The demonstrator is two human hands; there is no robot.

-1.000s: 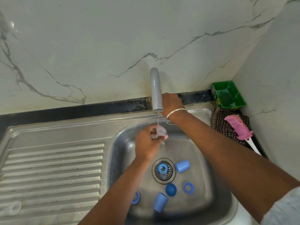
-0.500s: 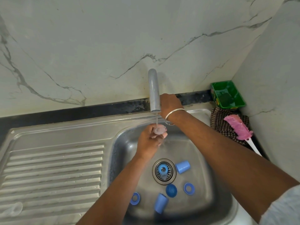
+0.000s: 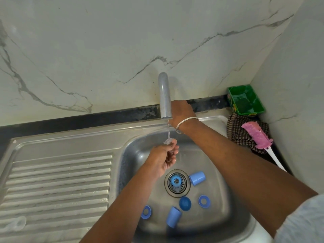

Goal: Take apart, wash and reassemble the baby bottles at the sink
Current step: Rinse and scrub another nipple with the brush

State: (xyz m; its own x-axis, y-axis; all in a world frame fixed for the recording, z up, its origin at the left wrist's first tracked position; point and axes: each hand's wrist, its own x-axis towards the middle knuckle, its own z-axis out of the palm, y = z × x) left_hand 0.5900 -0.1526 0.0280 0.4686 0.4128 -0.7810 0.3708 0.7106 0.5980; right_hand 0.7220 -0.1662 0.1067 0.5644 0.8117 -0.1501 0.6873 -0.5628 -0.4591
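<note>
a: what's under the water?
b: a small clear teat (image 3: 168, 141), soft-looking and see-through, right in the thin stream below the grey tap spout (image 3: 164, 95), centre of the frame. the left hand (image 3: 164, 157) pinches it at the fingertips, fingers curled, palm turned up toward the camera.

a: and the rest of the bottle parts?
b: all blue, lying on the bottom of the steel sink (image 3: 233, 214) in the lower middle. two caps lying on their sides, one (image 3: 197, 178) just right of the drain, one (image 3: 174, 216) lower down. three rings: one (image 3: 175, 181) on the drain strainer, one (image 3: 204, 201) lower right, one (image 3: 146, 212) beside the left forearm. one round dome-shaped piece (image 3: 185, 203) sits between the lower cap and the right ring.

a: any bottle?
b: one clear one (image 3: 13, 224) lying on the ribbed drainboard, lower left, faint.

a: the right hand?
b: the right hand (image 3: 181, 111) reaches across the basin to behind the spout, back of the hand up, a silver bangle (image 3: 185, 123) on the wrist. its fingers are hidden, so i cannot tell whether it grips anything.

a: the corner?
b: upper right, on the worktop: one green tray (image 3: 246, 99), a checked cloth (image 3: 236, 132), and one pink brush (image 3: 256, 135) with a white handle lying on it.
</note>
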